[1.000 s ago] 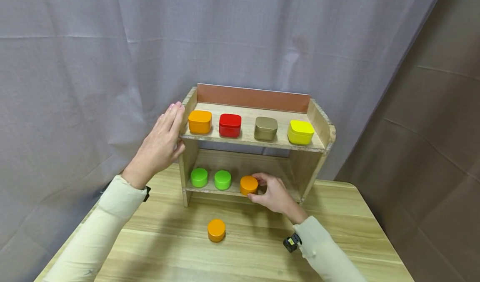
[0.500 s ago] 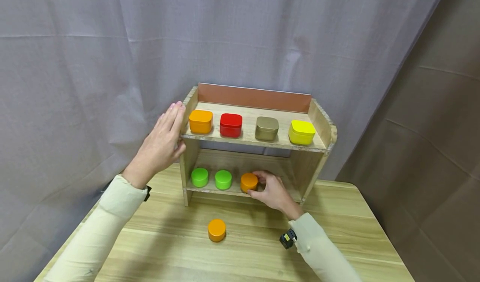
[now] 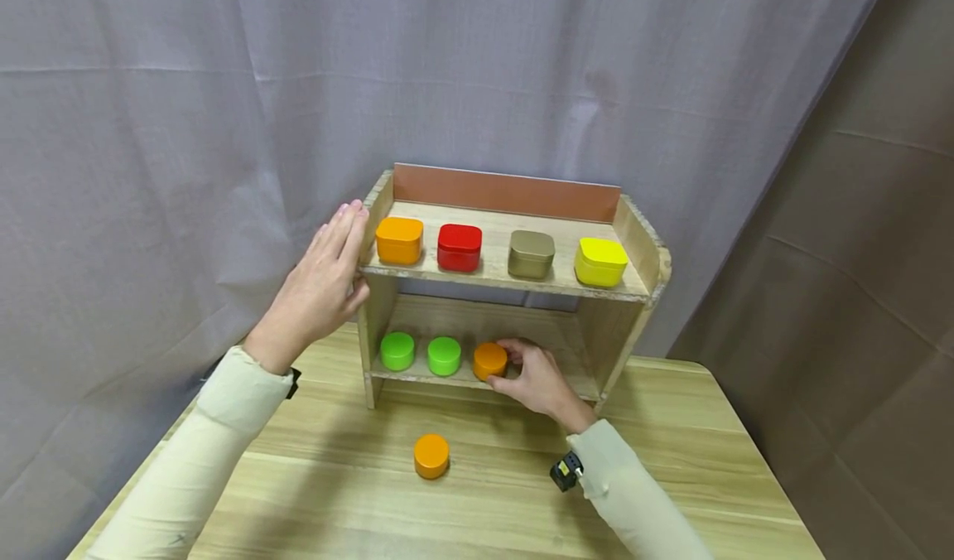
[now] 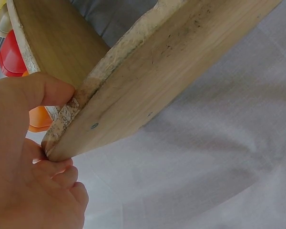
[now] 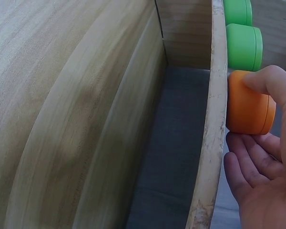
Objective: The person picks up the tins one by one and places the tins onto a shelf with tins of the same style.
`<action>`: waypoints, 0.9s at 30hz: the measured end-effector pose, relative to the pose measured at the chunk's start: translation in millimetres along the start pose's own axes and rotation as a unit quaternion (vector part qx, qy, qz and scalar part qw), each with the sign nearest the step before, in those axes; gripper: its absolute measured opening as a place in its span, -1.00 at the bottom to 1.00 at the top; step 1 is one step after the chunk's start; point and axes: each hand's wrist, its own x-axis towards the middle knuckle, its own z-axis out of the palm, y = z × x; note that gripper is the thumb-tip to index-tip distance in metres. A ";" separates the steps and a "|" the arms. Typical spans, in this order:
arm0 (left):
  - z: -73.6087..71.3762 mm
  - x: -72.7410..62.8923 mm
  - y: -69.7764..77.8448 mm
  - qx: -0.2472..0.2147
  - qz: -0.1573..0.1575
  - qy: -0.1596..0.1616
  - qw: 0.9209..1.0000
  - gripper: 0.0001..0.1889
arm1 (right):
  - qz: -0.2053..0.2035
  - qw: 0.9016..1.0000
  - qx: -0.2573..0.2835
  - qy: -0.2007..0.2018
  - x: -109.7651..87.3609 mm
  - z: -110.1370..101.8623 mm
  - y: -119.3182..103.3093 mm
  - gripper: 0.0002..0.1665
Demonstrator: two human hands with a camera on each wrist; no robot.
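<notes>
On the lower board of a small wooden shelf (image 3: 477, 280), my right hand (image 3: 538, 382) holds a round orange container (image 3: 489, 361) between thumb and fingers. In the right wrist view, that orange container (image 5: 245, 107) stands on the board with the thumb on one side. To its left are two round green containers, one near the side wall (image 3: 397, 351) and one in the middle (image 3: 444, 356). My left hand (image 3: 313, 291) grips the shelf's left side panel. The left wrist view has thumb and fingers on both faces of that panel (image 4: 133, 95).
On the top board stand squarish containers: orange (image 3: 399, 241), red (image 3: 459, 248), olive (image 3: 531, 254) and yellow (image 3: 600, 262). Another round orange container (image 3: 431, 456) is on the wooden table (image 3: 335, 502) in front. A grey curtain (image 3: 477, 63) hangs behind the shelf.
My right hand has shifted the round orange container slightly left and back on the lower board, nearer the green ones. The left hand keeps its place on the side panel.
</notes>
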 end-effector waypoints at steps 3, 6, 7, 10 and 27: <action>-0.1 0.1 0.4 -0.003 0.000 0.001 1.000 -0.03 | 0.001 1.000 0.000 0.001 0.2 0.0 0.7 -0.30; 0.2 0.2 1.0 -0.004 0.003 0.004 1.000 -0.03 | 0.002 1.000 0.000 0.002 -0.4 0.0 1.4 -0.30; 0.4 0.1 1.1 -0.004 0.004 0.006 1.000 -0.03 | 0.004 1.000 0.001 0.001 -0.6 0.0 1.7 -0.30; 0.8 0.1 1.3 -0.003 0.006 0.008 1.000 -0.03 | 0.005 1.000 0.005 -0.002 -1.0 -0.1 2.3 -0.30; 1.4 0.7 -0.4 -0.006 0.009 0.023 1.000 -0.04 | -0.022 1.000 -0.011 0.000 -9.3 -21.0 -8.2 -0.18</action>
